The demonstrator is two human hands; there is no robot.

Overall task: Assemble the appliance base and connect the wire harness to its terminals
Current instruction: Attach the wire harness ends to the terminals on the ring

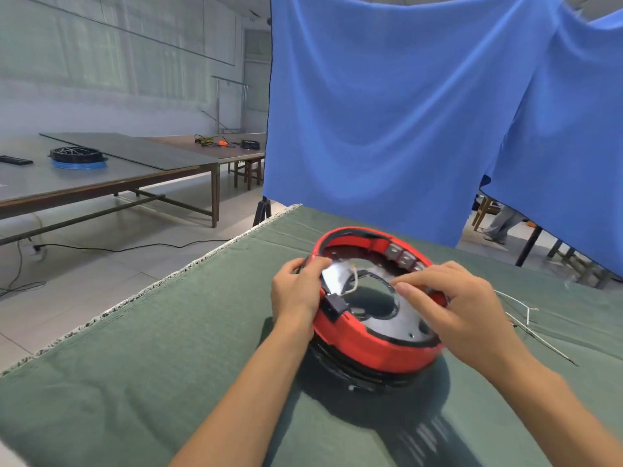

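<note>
On the green cloth (168,382) covering the near desk, right of centre: red ring-shaped appliance base (367,345), tilted, seated over a black lower ring, with a shiny metal plate inside and a dark central opening. Row of grey terminals on the inner far-right wall. Black connector block (335,306) on the near-left rim; a pale wire loops from it over the plate. Left hand (296,291) grips the left rim, fingers curled over the edge and thumb outside. Right hand (451,305) is above the right rim, fingers bent, forefinger and thumb tips drawn together over the plate; whether they pinch anything, cannot tell — blurred. Loose wire harness (526,315) lies on the cloth just right of the base, thin pale strands. Fringed cloth edge runs diagonally on the left, floor below it. Blue curtain (387,112) hangs close behind the far desk edge. Open cloth near and left of the base. Far left, another desk (141,163) carries a black ring on a blue one (78,158).
</note>
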